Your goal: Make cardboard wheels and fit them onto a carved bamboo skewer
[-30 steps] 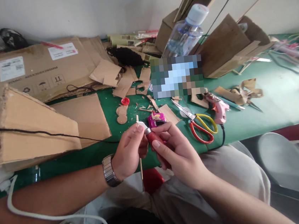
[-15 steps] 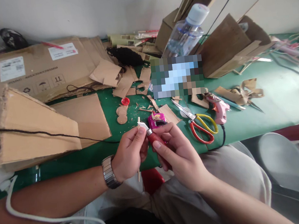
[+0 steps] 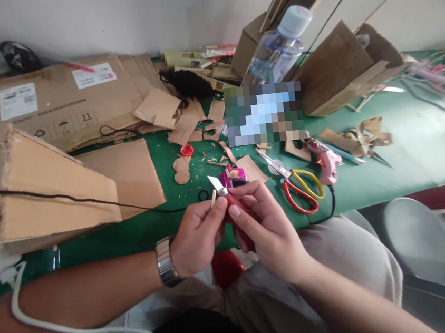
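Observation:
My left hand (image 3: 200,232) is closed on a thin wooden stick (image 3: 213,197), whose pale tip sticks up past the thumb; the rest of it is hidden. In my right hand (image 3: 264,225) is a craft knife (image 3: 235,202) with a dark red handle and a metal collar. Its short slanted blade points up and left, just beyond the stick's tip. Both hands are close together at the table's front edge. Behind the knife lies a magenta tape measure (image 3: 233,177). Red-and-yellow-handled scissors (image 3: 293,180) rest to the right of my hands.
A pink glue gun (image 3: 327,163) lies right of the scissors. Cardboard scraps (image 3: 186,125) and shavings cover the middle of the green table (image 3: 415,151). A folded cardboard piece (image 3: 57,184) stands left, a water bottle (image 3: 274,55) behind. A black cord (image 3: 70,197) runs toward my left hand.
My left hand has moved slightly right and down with the stick, whose tip now sits lower, beside the knife's collar. The blade is fully visible, clear of the left thumb.

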